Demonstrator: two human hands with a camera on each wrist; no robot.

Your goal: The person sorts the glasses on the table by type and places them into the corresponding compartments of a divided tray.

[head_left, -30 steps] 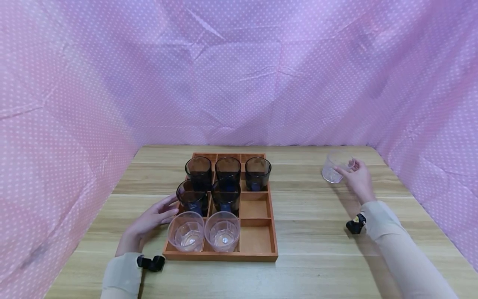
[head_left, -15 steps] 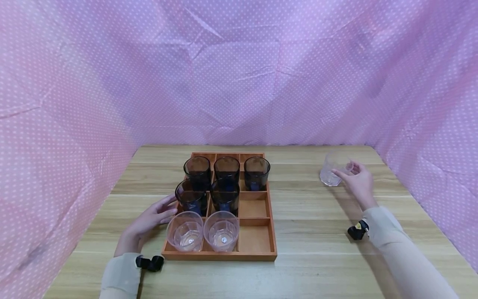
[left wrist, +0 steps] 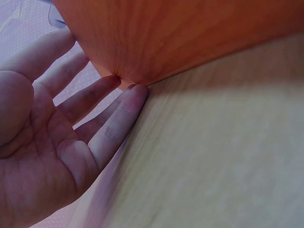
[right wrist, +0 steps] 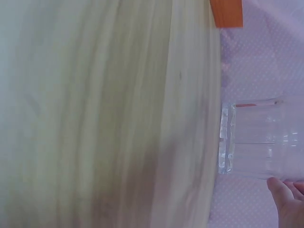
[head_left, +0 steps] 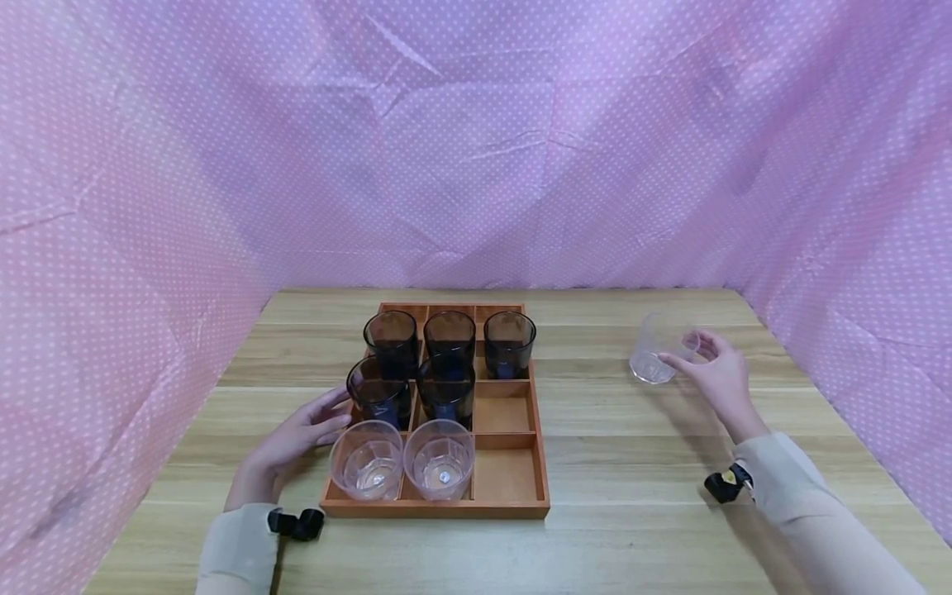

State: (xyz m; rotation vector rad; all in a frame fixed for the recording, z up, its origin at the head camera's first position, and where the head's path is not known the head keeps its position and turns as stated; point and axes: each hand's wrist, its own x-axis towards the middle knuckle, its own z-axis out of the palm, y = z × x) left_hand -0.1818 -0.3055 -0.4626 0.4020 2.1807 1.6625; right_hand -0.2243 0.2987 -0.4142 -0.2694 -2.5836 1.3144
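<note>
My right hand (head_left: 712, 376) pinches a clear glass (head_left: 654, 357) by its side, right of the tray. The right wrist view shows this clear glass (right wrist: 256, 137) with a thick faceted base and my thumb against its wall. My left hand (head_left: 301, 431) rests at the left side of the wooden tray (head_left: 435, 511). In the left wrist view, the extended fingers (left wrist: 116, 126) touch the tray's outer wall (left wrist: 180, 38) low down, near the tabletop. Several dark glasses stand in the tray, among them a front-left dark glass (head_left: 379, 397). Two clear tumblers, left (head_left: 372, 467) and right (head_left: 440, 463), fill front compartments.
Thin dividers split the tray into square compartments; bare wood shows in the front-right compartment (head_left: 508, 473). The light wooden table (head_left: 595, 512) surrounds it. A pink dotted cloth (head_left: 476, 165) hangs behind and along both sides of the table.
My right hand has moved the clear glass a little left and toward me. The left hand keeps its place at the tray's side, and the glasses in the tray stay where they were.
</note>
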